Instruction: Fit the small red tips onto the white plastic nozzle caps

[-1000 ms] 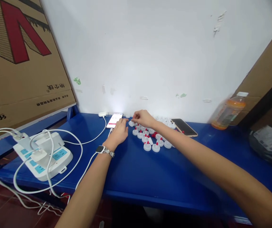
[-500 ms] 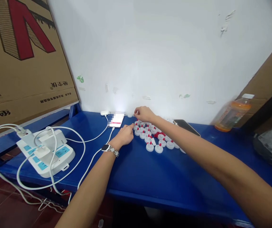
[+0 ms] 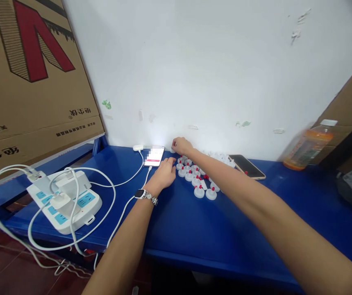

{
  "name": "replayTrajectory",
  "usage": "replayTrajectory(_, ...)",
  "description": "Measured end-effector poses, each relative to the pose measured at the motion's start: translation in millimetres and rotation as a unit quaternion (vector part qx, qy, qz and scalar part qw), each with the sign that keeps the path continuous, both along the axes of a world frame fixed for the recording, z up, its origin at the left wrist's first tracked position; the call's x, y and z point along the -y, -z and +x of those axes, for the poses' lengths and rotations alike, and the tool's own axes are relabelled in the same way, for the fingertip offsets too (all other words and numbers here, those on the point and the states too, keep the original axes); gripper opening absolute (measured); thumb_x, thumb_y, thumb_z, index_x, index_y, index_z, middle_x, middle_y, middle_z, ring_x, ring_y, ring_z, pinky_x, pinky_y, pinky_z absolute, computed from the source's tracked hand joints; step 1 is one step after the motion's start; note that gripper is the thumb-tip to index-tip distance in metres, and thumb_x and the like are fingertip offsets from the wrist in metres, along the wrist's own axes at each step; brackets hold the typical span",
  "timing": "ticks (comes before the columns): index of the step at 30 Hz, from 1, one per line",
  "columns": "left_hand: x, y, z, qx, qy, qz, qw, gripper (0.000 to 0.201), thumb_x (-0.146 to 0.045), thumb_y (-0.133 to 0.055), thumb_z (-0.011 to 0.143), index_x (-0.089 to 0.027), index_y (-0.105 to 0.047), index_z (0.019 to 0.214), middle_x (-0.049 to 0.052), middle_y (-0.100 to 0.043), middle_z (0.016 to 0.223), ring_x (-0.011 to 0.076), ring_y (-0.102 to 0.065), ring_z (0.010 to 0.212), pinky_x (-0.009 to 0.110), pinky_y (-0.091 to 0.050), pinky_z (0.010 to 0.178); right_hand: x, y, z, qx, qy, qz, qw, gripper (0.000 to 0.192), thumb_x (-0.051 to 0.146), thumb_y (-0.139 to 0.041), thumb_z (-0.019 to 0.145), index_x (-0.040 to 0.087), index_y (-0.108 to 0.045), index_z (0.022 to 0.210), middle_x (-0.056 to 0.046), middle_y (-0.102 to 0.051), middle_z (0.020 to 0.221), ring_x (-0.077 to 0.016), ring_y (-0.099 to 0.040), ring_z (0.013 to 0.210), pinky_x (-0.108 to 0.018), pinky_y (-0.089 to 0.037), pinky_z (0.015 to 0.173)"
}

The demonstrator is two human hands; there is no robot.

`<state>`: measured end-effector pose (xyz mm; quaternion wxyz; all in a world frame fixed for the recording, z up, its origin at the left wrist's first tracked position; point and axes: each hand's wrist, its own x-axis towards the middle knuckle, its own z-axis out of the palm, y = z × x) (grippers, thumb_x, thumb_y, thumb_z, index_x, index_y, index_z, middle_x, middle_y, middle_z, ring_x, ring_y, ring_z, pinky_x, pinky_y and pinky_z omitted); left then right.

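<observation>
My left hand [image 3: 165,173], with a watch on its wrist, rests on the blue table [image 3: 194,229] just below a lit phone [image 3: 154,156] on a white cable. My right hand [image 3: 182,146] reaches to the wall edge beside that phone, its fingers pinched on a small white cap [image 3: 172,150]. Right of my left hand lies a cluster of white round caps with red tips [image 3: 198,180]. More white caps [image 3: 220,157] lie by the wall.
A white power strip [image 3: 66,200] with plugged chargers and looping cables sits at the table's left end. A dark phone [image 3: 247,166] lies right of the caps. An orange drink bottle [image 3: 309,145] leans at the right. Cardboard boxes [image 3: 25,73] stand at the left.
My right hand moved from the cluster of caps back toward the wall beside the lit phone. My left hand shifted slightly right along the table. The view drifted left.
</observation>
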<state>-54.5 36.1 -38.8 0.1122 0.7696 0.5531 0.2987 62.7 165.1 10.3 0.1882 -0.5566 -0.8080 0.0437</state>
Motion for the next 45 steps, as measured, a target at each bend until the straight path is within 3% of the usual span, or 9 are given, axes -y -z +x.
replayTrajectory(4, 4, -7.7, 8, 0.053, -0.039, 0.074, 0.995, 0.042, -0.029, -0.052, 0.094, -0.012, -0.047, 0.133, 0.02, -0.052, 0.13, 0.0305, -0.055, 0.122, 0.049, -0.047, 0.105, 37, -11.8, 34, -0.053, -0.023, 0.012, 0.998, 0.019, 0.033, -0.059, 0.089, 0.02, -0.07, 0.096, -0.005, -0.074, 0.092, -0.0172, -0.067, 0.084, -0.026, -0.048, 0.074)
replayTrajectory(6, 10, -13.9, 14, 0.078, -0.038, 0.117, 0.989, 0.047, -0.034, -0.055, 0.093, -0.015, -0.045, 0.135, 0.018, -0.05, 0.132, 0.0298, -0.055, 0.122, 0.048, -0.047, 0.103, 66, -16.1, 53, -0.157, -0.069, 0.013, 0.985, 0.018, 0.033, -0.063, 0.087, 0.017, -0.07, 0.089, -0.005, -0.073, 0.083, -0.0153, -0.065, 0.074, -0.025, -0.047, 0.068)
replayTrajectory(10, 21, -23.9, 28, 0.092, 0.043, 0.115, 0.988, 0.042, -0.039, -0.054, 0.095, -0.02, -0.05, 0.132, 0.012, -0.059, 0.127, 0.0259, -0.059, 0.113, 0.042, -0.05, 0.096, 121, -16.1, 85, -0.274, -0.122, -0.007, 0.954, 0.025, 0.039, -0.063, 0.087, 0.016, -0.07, 0.083, -0.003, -0.071, 0.074, -0.0142, -0.06, 0.065, -0.025, -0.043, 0.061)
replayTrajectory(14, 26, -25.3, 36, 0.073, 0.104, 0.074, 0.989, 0.035, -0.042, -0.048, 0.098, -0.021, -0.057, 0.124, 0.009, -0.066, 0.118, 0.0247, -0.062, 0.105, 0.039, -0.051, 0.09, 148, -7.1, 111, -0.28, -0.1, 0.011, 0.955, 0.028, 0.037, -0.052, 0.093, 0.017, -0.07, 0.085, -0.002, -0.069, 0.072, -0.0141, -0.057, 0.063, -0.027, -0.041, 0.063)
replayTrajectory(21, 24, -24.2, 33, 0.051, 0.094, 0.056, 0.993, 0.038, -0.045, -0.046, 0.097, -0.019, -0.057, 0.122, 0.01, -0.066, 0.118, 0.0243, -0.062, 0.101, 0.039, -0.051, 0.087, 158, 1.1, 127, -0.061, -0.182, 0.02, 0.981, 0.008, 0.029, -0.068, 0.082, 0.023, -0.072, 0.085, -0.003, -0.066, 0.087, -0.0221, -0.056, 0.093, -0.038, -0.034, 0.09)
replayTrajectory(29, 27, -28.1, 33, 0.038, 0.097, 0.052, 0.993, 0.038, -0.046, -0.047, 0.097, -0.019, -0.06, 0.12, 0.009, -0.067, 0.112, 0.0238, -0.061, 0.1, 0.038, -0.051, 0.088, 159, 0.8, 120, 0.052, -0.207, -0.013, 0.977, 0.013, 0.034, -0.07, 0.083, 0.028, -0.075, 0.093, -0.005, -0.057, 0.086, -0.0262, -0.05, 0.1, -0.04, -0.029, 0.089)
replayTrajectory(34, 27, -27.8, 33, 0.045, 0.099, 0.048, 0.993, 0.038, -0.046, -0.048, 0.097, -0.019, -0.06, 0.12, 0.009, -0.067, 0.112, 0.0239, -0.061, 0.101, 0.037, -0.05, 0.088, 160, 4.5, 121, 0.072, -0.209, -0.004, 0.975, 0.012, 0.036, -0.071, 0.083, 0.027, -0.075, 0.091, -0.006, -0.058, 0.091, -0.0264, -0.049, 0.1, -0.04, -0.029, 0.089)
replayTrajectory(38, 27, -28.2, 33, 0.04, 0.1, 0.047, 0.993, 0.037, -0.047, -0.047, 0.097, -0.02, -0.06, 0.119, 0.009, -0.066, 0.111, 0.0242, -0.061, 0.101, 0.038, -0.05, 0.089, 160, 1.4, 130, 0.018, -0.181, -0.005, 0.983, 0.016, 0.038, -0.071, 0.082, 0.024, -0.073, 0.091, -0.004, -0.062, 0.091, -0.0233, -0.054, 0.098, -0.039, -0.03, 0.091)
replayTrajectory(45, 31, -31.8, 36, 0.025, 0.101, 0.033, 0.994, 0.038, -0.049, -0.046, 0.097, -0.02, -0.061, 0.117, 0.008, -0.067, 0.109, 0.0236, -0.061, 0.096, 0.039, -0.049, 0.088, 163, -4.6, 144, -0.045, -0.156, -0.079, 0.984, 0.013, 0.023, -0.067, 0.079, 0.021, -0.071, 0.09, 0.002, -0.069, 0.072, -0.0154, -0.063, 0.071, -0.031, -0.04, 0.08)
